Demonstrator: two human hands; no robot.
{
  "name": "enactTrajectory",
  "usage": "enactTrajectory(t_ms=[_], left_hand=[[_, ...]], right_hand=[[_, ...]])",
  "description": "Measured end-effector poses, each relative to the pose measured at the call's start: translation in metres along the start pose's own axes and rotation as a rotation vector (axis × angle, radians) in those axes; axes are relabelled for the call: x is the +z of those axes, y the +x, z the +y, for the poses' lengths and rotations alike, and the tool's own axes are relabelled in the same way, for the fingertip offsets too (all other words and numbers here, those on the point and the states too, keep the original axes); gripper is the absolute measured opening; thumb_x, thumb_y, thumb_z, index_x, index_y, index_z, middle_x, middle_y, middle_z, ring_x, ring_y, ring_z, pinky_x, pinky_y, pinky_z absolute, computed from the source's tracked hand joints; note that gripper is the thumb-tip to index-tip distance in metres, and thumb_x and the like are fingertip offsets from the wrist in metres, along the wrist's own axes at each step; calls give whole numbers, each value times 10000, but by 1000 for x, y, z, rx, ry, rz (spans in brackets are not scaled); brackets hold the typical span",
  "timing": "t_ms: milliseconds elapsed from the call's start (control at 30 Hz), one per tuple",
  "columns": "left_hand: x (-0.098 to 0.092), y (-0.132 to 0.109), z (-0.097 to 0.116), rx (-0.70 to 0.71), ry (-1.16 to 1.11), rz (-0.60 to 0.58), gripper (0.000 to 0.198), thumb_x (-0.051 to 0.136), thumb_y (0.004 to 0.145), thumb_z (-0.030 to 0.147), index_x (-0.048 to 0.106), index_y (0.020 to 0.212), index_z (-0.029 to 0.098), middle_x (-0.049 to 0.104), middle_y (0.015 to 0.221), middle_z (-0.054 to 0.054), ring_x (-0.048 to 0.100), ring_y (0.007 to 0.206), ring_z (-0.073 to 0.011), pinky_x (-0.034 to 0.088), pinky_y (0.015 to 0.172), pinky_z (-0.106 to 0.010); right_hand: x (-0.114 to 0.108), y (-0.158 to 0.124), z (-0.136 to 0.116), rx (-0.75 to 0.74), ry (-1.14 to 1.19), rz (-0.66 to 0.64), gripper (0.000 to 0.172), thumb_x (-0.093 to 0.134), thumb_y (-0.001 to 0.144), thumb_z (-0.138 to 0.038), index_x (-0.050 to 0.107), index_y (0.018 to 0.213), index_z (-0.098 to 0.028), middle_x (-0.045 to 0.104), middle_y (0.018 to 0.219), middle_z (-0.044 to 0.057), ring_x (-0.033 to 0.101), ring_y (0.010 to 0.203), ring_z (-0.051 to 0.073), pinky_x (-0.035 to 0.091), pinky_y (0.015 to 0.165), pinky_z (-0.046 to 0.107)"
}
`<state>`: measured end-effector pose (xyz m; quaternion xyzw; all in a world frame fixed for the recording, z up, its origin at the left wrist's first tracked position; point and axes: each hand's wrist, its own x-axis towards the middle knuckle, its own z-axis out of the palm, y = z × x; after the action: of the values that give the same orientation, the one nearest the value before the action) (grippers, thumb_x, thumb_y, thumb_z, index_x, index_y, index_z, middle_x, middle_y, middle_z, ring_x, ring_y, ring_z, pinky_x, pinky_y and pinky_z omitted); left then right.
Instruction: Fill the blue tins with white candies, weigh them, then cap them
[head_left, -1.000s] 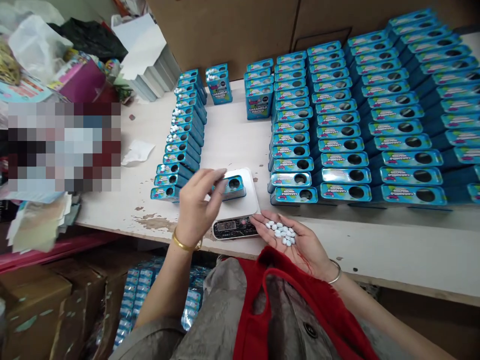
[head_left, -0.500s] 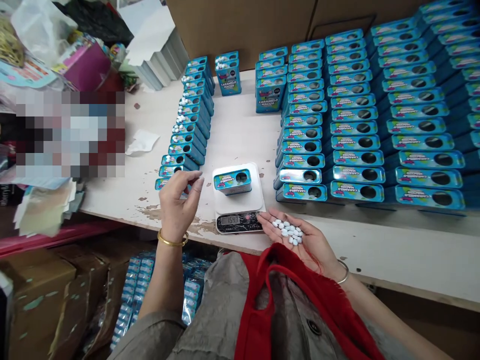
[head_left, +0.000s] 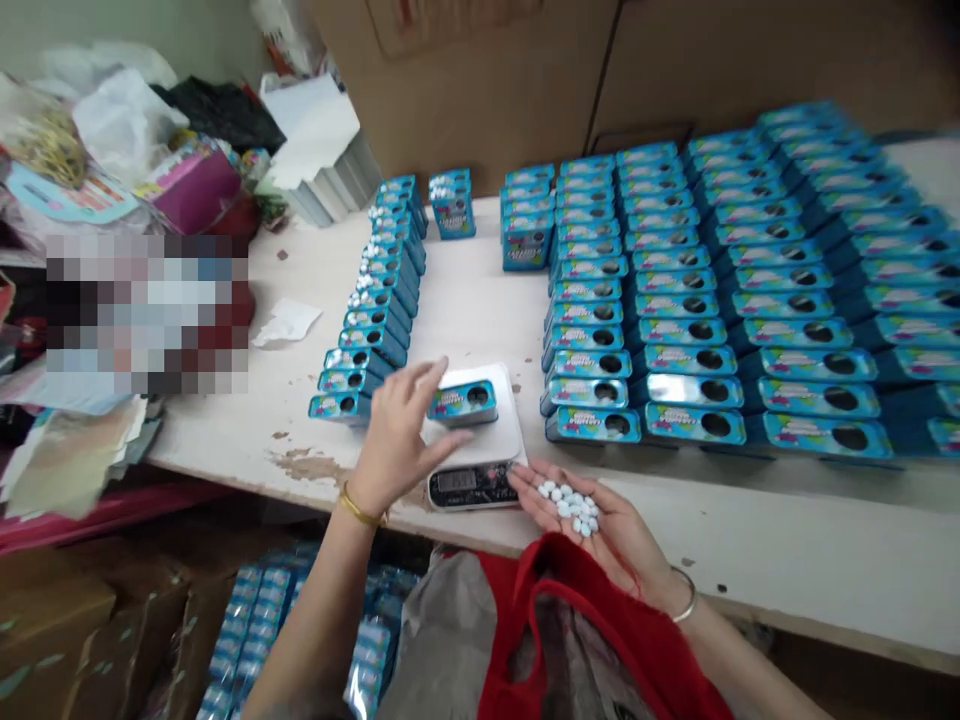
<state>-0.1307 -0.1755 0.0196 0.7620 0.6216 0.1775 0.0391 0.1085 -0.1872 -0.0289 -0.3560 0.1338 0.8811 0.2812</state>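
Note:
A blue candy tin with a round opening in its top stands on a white kitchen scale, whose dark display is lit but blurred. My left hand is at the tin's left side, thumb and fingers spread, above the scale's edge. Whether the fingers touch the tin I cannot tell. My right hand, palm up at the table's front edge to the right of the scale, cups a small heap of white candies.
On the left runs a row of blue tins, many with white candies on top. Several rows of tins fill the right side. A stack of white cartons and a crumpled paper lie at the left. Packed tins are below the table.
My left hand has moved right, from beside the scale to the tin on it, and its fingers have spread. My right hand still holds the candies. The camera view has tilted up.

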Motion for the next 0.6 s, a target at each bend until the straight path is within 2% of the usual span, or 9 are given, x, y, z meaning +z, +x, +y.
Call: enactTrajectory(t_ms=[67,100,167,267,400,500,600], left_hand=[[1,16,-4,76,57,-140,471,594,830,368,469,1241,174,587,1089,-97,534,996,-238,438,848,-382],[1,28,-9,101,78,-171,395,576,843,318,487,1201,176,601,1042,-81,545,952,-227,442,828,-368],[2,59,-22,111,116,-131,325,566,836,245,503,1146,172,604,1015,-72,547,933,-221,442,831,-358],[10,122,-42,87,147,-39,325,575,805,208,506,1119,165,592,1039,-82,546,968,-227,439,847,-352],[41,199,-54,142,161,-120,313,601,776,204,538,1081,166,586,1047,-78,560,935,-203,446,802,-300],[68,233,-53,154,185,-117,322,608,771,202,546,1085,167,581,1052,-77,563,913,-192,443,765,-278],[81,250,-56,131,222,-57,360,606,791,280,527,1129,185,553,1110,-85,537,987,-211,421,827,-300]], right_hand=[[3,2,2,35,22,20,277,500,846,-144,640,1069,-57,656,1164,179,587,1139,241,519,924,304],[3,3,2,40,24,15,268,510,845,-147,647,1056,-55,665,1147,175,593,1130,242,524,913,299],[4,5,2,43,28,-29,269,536,839,-166,656,1047,-45,665,1148,176,591,1131,249,524,909,293],[3,7,0,35,36,-106,269,549,837,-189,674,1029,-48,665,1148,166,581,1144,244,492,953,295],[2,7,-5,34,58,-133,250,582,805,-199,707,975,-65,676,1125,148,602,1118,231,473,971,288],[0,10,-11,52,89,-136,266,671,724,-204,720,946,-65,682,1100,148,630,1074,231,484,950,279],[-5,17,-16,92,105,-146,339,743,648,-206,718,952,-60,673,1102,154,640,1056,243,495,931,294]])
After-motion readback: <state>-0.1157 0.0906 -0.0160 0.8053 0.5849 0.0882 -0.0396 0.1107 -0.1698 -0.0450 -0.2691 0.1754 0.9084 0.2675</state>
